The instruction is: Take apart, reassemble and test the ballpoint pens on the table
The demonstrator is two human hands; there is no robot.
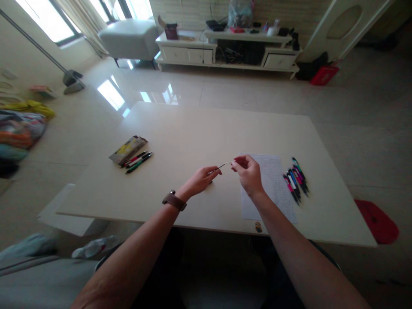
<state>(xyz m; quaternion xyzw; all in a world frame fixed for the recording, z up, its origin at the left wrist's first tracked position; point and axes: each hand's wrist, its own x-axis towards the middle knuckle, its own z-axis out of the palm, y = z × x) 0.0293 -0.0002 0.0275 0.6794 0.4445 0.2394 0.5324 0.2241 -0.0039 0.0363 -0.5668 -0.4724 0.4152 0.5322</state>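
— How are the hands placed?
— The left hand (206, 177) is closed narrowly around a thin rod (222, 165), which is held above the middle of the worktop (193, 133), nearer its near edge than its far one; the fingertips of the right hand (248, 171) are pinched together just beside the rod's tip, though whether anything is gripped there cannot be told.
— And the room around them?
— A wide stretch of white surface is seen between the hands and the far edge; to the right, the written sheet (272, 184) is partly covered by the right hand and forearm, with the right-hand pens (295, 180) laid just beyond it; a small sticker (258, 227) is set close to the near edge; well to the left, the left-hand pens (139, 162) are grouped beside a flattened packet (128, 148).
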